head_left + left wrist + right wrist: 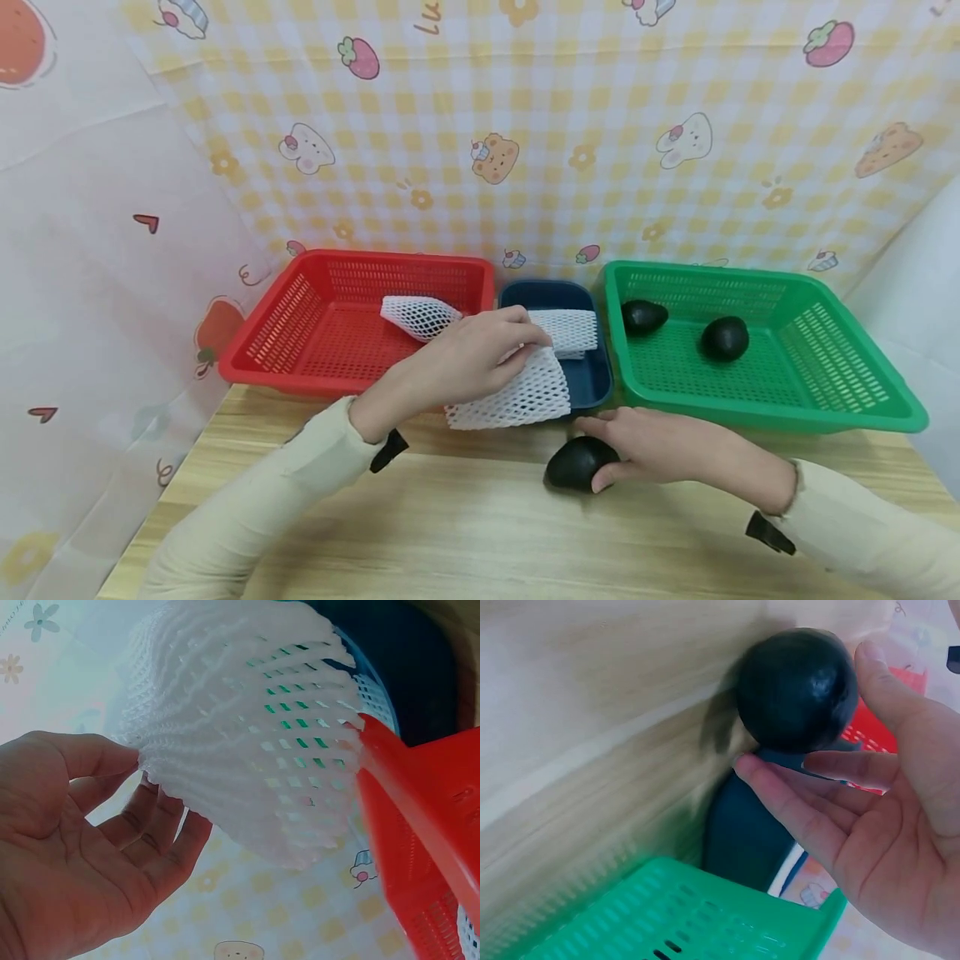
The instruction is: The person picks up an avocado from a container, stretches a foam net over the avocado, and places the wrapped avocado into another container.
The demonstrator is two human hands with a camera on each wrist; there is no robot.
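Observation:
My left hand (pixel 480 354) pinches one end of a white foam fruit net (pixel 525 396), which hangs flared out in front of the blue tray (pixel 588 387). In the left wrist view, the foam net (pixel 247 742) bunches at the thumb and fingertip and spreads toward the red basket's rim. With thumb and fingers on its right side, my right hand (pixel 652 446) holds a dark avocado (pixel 577 467) low over the front of the table. The right wrist view has this avocado (pixel 799 690) between thumb and fingers; whether it touches the table I cannot tell.
A red basket (pixel 315 383) at left contains an avocado in a foam net (pixel 420 317). More foam nets (pixel 566 329) lie in the blue tray. Two bare avocados (pixel 725 338) sit in the green basket (pixel 757 417) at right. Behind hangs a patterned cloth (pixel 600 100).

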